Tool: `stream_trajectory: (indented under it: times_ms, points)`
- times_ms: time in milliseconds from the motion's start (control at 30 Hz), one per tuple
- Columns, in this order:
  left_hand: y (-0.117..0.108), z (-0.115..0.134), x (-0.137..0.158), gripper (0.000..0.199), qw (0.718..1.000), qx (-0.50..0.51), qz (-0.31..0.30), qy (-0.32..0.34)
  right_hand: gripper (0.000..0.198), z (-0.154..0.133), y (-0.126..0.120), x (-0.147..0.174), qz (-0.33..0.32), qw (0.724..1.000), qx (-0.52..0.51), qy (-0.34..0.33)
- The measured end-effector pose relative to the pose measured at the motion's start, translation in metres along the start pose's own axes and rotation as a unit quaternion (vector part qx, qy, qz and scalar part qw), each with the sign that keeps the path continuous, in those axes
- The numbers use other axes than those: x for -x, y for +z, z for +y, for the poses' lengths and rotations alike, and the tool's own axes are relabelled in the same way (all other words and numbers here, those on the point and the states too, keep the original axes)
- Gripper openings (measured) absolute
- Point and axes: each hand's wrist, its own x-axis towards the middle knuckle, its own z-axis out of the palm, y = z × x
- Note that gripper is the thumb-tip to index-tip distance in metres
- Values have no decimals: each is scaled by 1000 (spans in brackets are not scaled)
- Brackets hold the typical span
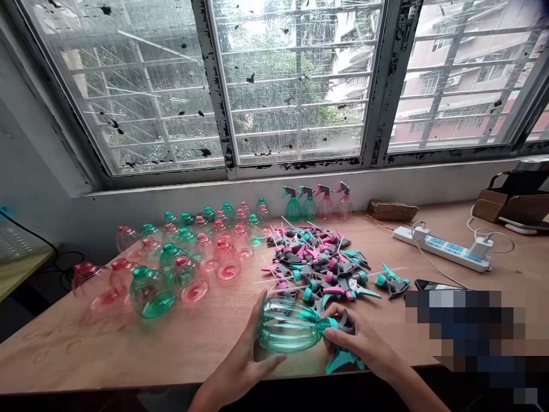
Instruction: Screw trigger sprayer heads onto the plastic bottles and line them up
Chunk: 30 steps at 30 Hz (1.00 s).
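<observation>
A clear green spray bottle (287,326) lies sideways in the air near the table's front edge, its neck pointing right. Round its base and side curves my left hand (253,343), thumb below and fingers partly hidden behind. At the neck, my right hand (360,337) pinches the teal collar of a grey and teal trigger sprayer head (343,360), which sits on the bottle's mouth. How tightly the collar is screwed on, I cannot tell. Just beyond the bottle spreads a heap of pink, teal and grey sprayer heads (317,257) with thin clear tubes.
Several open pink and green bottles (227,260) stand at the left. Against the wall are assembled spray bottles (326,203). A brown block (392,210), a white power strip (444,249), a phone (441,284) and a brown case (510,200) lie at the right. One sprayer head (392,281) lies apart.
</observation>
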Motion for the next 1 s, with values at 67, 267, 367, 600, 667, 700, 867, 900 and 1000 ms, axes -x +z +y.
stream_trajectory:
  times_ms: [67, 267, 367, 600, 667, 700, 867, 900, 1000]
  points:
    - [0, -1, 0, 101, 1000, -18, 6, -3, 48, 1, 0, 0, 0, 1000, -2, 1]
    - [1, 3, -1, 116, 999, 36, -12, -17, 48, 3, 0, 0, 9, 1000, 14, -1]
    - [0, 2, -1, 114, 999, 28, -5, -20, 49, 1, 0, -1, 24, 1000, 10, -14]
    - [0, -1, -1, 112, 1000, 27, 1, -13, 51, 0, 2, 0, 20, 1000, 9, -2]
    - [0, 1, -2, 114, 999, 38, -3, -12, 49, 0, 2, 0, 19, 1000, 11, -6]
    - [0, 3, -2, 113, 999, 45, -6, -15, 47, 0, 1, 0, 18, 1000, 12, -7]
    - [1, 3, -2, 110, 998, 54, 2, -20, 46, -1, 1, -1, 28, 999, 10, -13]
    - [1, 2, -2, 108, 999, 50, 3, -18, 45, -2, 1, -1, 30, 999, 13, -13]
    - [1, -2, -1, 100, 999, 47, 0, -12, 45, -2, 1, 0, 29, 999, 19, -11]
